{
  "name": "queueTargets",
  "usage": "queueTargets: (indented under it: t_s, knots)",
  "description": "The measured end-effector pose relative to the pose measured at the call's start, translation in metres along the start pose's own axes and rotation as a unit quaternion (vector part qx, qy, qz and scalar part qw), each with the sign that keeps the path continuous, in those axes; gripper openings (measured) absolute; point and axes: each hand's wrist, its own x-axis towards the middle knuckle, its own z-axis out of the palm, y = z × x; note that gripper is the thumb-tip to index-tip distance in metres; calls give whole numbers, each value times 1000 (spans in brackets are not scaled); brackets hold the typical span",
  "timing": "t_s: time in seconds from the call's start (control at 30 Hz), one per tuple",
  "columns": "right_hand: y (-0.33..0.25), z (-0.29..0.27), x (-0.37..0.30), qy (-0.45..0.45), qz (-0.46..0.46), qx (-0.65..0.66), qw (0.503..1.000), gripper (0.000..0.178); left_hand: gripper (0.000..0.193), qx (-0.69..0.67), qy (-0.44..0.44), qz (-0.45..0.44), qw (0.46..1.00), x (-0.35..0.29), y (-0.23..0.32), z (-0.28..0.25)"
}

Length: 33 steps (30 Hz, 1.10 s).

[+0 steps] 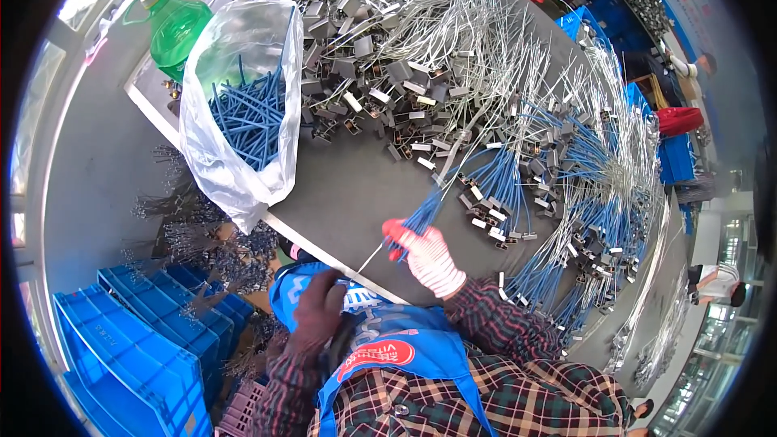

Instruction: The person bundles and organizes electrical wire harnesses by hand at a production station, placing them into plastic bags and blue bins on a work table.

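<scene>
My right hand (429, 257), in a white and red striped glove, is closed around a bundle of thin blue tubes on wires (424, 214). Small grey and white parts lie near the bundle's far end. A thin pale wire (371, 258) sticks out from the bundle toward my left hand (318, 307). That hand wears a dark glove and is held over my blue apron, its fingers curled together; what they hold, if anything, is hidden. Left of the hands, a clear plastic bag (279, 182) stands open with many loose blue tubes (247, 125) inside.
Grey parts with silvery wires (453, 8) heap across the far table (340, 186). Blue-sleeved bunches (506, 174) lie at right. A green bottle (174, 32) stands behind the bag. Blue crates (129, 356) sit lower left, past the table edge. Other people are at far right.
</scene>
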Motion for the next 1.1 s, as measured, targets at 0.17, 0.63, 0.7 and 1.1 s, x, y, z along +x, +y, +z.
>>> queueTargets:
  t_s: [0.17,0.63,0.7,1.1]
  knots:
    - [20,-10,-23,-29,-38,-166,985,17,44,23,-12,37,999,48,74,50]
    - [-53,-76,0,47,-34,-11,998,28,31,338,-34,230,912,187,101,113]
    - [-56,-84,8,23,-35,-10,999,31,28,318,-30,252,913,183,97,112]
    - [-36,-37,31,-14,-27,163,986,25,17,-97,-136,86,982,93,66,32]
